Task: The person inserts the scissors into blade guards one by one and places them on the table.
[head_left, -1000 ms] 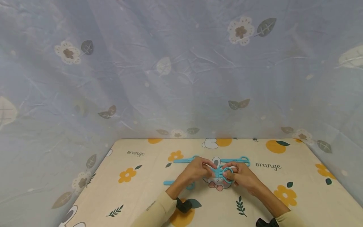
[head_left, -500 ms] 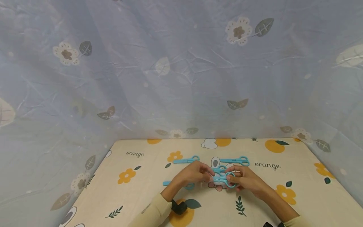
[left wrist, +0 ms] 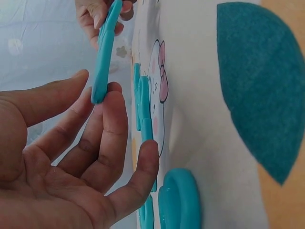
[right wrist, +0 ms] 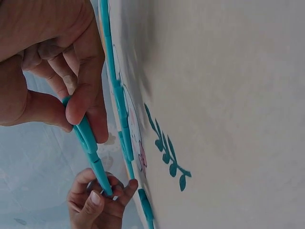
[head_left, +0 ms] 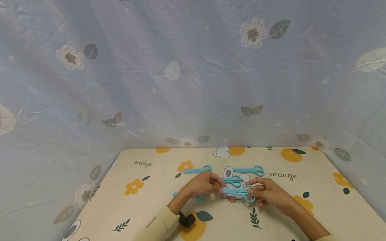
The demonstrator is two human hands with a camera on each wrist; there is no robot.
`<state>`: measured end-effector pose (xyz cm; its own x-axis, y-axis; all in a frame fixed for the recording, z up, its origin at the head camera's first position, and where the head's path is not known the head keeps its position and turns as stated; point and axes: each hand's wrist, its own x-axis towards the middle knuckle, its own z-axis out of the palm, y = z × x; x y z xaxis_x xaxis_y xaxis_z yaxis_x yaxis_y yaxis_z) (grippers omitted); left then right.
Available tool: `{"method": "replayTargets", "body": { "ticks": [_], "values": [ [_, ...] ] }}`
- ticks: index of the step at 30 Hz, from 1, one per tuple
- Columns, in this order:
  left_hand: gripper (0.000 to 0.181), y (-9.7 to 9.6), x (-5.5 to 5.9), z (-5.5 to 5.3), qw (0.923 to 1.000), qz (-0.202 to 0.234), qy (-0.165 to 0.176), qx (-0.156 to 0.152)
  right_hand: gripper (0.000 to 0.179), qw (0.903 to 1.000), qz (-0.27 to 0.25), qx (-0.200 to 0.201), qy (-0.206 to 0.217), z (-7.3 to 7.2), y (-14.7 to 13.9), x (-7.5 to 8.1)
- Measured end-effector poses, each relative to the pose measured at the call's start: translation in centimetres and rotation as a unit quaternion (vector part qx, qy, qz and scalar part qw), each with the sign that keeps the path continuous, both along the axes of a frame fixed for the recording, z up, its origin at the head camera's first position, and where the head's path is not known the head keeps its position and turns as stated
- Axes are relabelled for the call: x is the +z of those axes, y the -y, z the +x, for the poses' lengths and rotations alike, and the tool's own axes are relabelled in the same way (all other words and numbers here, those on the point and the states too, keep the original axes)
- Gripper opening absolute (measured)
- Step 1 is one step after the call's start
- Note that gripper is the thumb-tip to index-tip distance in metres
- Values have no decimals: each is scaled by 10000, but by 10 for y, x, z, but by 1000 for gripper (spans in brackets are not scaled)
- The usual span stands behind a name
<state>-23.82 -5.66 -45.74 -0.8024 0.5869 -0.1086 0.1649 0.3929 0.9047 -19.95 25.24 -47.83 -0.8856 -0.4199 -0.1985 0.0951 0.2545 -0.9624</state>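
Observation:
My right hand pinches the handle loops of a pair of turquoise scissors between thumb and fingers, blades toward the left. The blades appear to be in a turquoise cover. At their tip is my left hand, fingers loosely bent; in the left wrist view the tip lies against the fingers while the thumb stands apart. Just behind, a second pair of turquoise scissors lies on the table, its left end hidden by my left hand.
More turquoise scissors lie on the printed tablecloth: one pair at back left, one pair at back right, and one pair at front left partly behind my left forearm. A pale curtain encloses the table's back and sides.
My right hand has moved right and toward me with its scissors, away from the pair lying behind. My left hand has shifted slightly left, and its thumb now stands off the tip.

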Motion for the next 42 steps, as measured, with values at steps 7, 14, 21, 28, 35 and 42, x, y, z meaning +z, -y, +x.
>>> {"method": "replayTargets", "body": {
  "ticks": [7, 14, 21, 28, 35, 42],
  "values": [
    [15, 2, -3, 1, 9996, -169, -52, -227, 49, 9999, -16, 28, 129, 4, -13, -4],
    [19, 8, -1, 1, 9994, -228, 29, -259, 49, 9999, -8, 83, 138, 6, -22, -8],
    [22, 18, 3, -1, 9995, -267, 6, -160, 51, 9998, 73, -57, 173, 8, -29, -11],
    [22, 32, 5, -3, 9997, -215, -88, -23, 47, 9963, 709, -466, -96, 11, -29, -10],
    [25, 46, 5, -5, 9996, -121, -230, -129, 34, 9637, 2231, -1166, -885, 17, -21, -5],
    [28, 61, 5, -5, 9992, -211, -340, 84, 30, 9339, 3020, -1232, -1465, 19, -21, 1]
  ]
}}
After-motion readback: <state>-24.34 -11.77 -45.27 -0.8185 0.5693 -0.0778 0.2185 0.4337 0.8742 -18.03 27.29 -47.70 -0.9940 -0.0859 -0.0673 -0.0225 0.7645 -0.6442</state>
